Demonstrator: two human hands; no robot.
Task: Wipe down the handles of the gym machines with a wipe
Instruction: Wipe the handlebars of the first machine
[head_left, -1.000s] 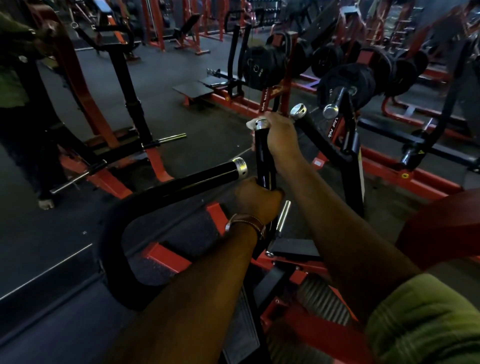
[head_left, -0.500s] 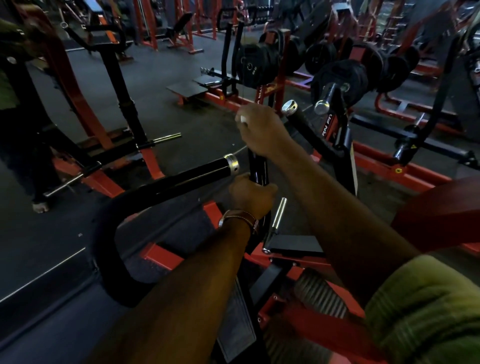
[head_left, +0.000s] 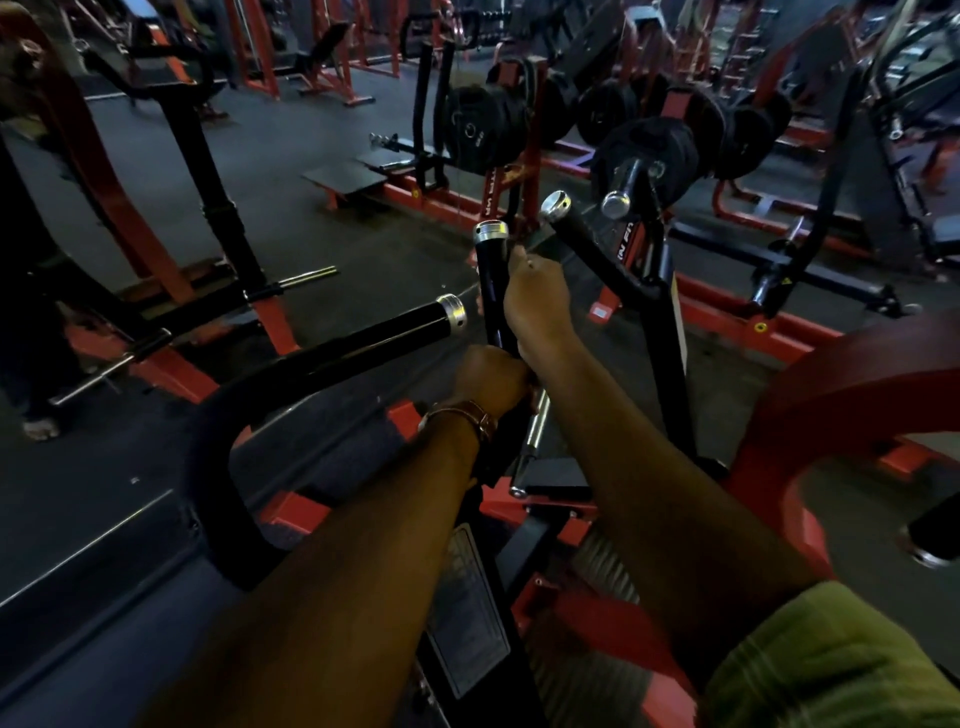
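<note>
change: half a second ago the right hand (head_left: 535, 306) covered the top of the upright handle (head_left: 492, 280); it now sits lower on the shaft, and the silver end cap (head_left: 491, 231) is bare.
sleeve: a green sleeve (head_left: 831, 660) fills the near right corner, on the right arm.
left hand: the left hand (head_left: 491, 379), with a brown strap (head_left: 462, 413) at the wrist, is curled round the bottom of the upright handle, just under the right hand.
right hand: it is wrapped round the middle of the same black handle, fingers closed on the shaft from its right side.
wipe: only a pale speck shows at the right hand's fingertips; whether that is the wipe cannot be told, and the rest would be hidden inside the grip.
left handle: a black curved bar with a silver cap (head_left: 451, 312) ends just left of the upright handle, apart from both hands.
right handle: another black capped handle (head_left: 582, 241) slants up just right of the right hand, untouched.
frame: red machine frame (head_left: 810, 415) curves at the right.
far: black weight plates (head_left: 647, 156) on red racks stand beyond the handles, on a dark floor (head_left: 291, 156).
</note>
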